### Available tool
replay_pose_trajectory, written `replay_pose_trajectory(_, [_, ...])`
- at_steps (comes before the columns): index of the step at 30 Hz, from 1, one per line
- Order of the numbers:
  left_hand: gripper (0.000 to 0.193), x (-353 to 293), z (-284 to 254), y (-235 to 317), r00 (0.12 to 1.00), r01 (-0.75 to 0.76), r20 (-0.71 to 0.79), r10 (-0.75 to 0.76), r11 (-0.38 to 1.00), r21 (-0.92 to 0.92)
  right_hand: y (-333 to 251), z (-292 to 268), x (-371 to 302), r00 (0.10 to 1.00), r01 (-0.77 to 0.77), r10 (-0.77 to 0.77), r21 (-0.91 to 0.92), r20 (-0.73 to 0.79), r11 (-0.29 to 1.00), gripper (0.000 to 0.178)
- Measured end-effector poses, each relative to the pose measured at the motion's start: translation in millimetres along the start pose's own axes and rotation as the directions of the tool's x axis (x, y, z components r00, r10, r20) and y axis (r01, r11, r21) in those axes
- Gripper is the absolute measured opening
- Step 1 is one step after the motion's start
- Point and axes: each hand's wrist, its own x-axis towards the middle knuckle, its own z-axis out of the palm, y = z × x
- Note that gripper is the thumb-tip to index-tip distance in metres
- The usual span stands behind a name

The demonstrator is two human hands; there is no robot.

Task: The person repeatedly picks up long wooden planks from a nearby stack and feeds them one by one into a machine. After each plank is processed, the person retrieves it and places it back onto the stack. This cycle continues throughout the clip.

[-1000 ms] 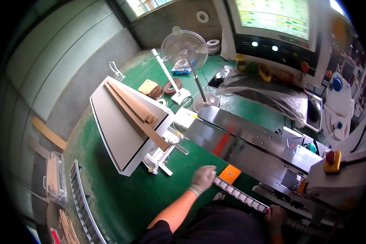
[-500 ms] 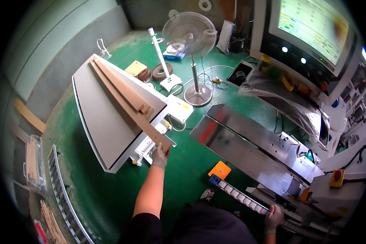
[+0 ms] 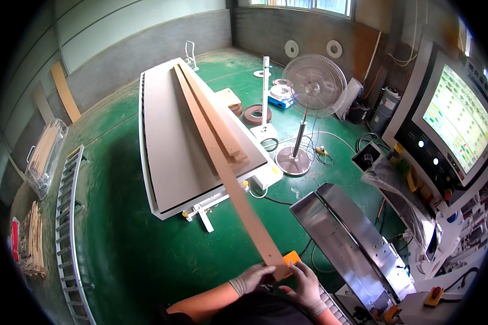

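Note:
A long, narrow tan wooden board [image 3: 238,203] slants from the far end of a grey-topped table toward my body. My left hand [image 3: 250,280], in a thin pale glove, grips its near end from the left. My right hand [image 3: 306,288], gloved too, is at the right side of the same end, its thumb below the end and its fingers along the edge. Exact contact under the fingers is partly hidden. A short stack of similar boards [image 3: 214,122] lies beside the long one on the table [image 3: 165,157].
An orange block [image 3: 291,258] sits just beyond my hands, beside a roller strip [image 3: 333,307]. Right of it stands a metal machine bed [image 3: 336,238] with a lit screen [image 3: 455,116] above. A pedestal fan [image 3: 313,89] stands beyond the table; a ladder [image 3: 66,233] lies left.
My left hand has drawn the board's near end toward my body. My right hand has left the roller strip and come to the board's end. The view has swung right and upward.

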Motion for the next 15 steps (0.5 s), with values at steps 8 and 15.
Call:
replay_pose_trajectory(8, [0.045,31,12,5,0.991,0.124,0.077,-0.106,0.948,-0.294,-12,-19,11,0.894,-0.290,0.296,-0.069,0.336,0.955,0.089])
replay_pose_trajectory(15, [0.047,85,-49,147,0.917,-0.395,-0.204,0.343,0.849,-0.352,-32,-86,-153,0.873,-0.464,0.473,-0.095,0.117,0.881,0.081])
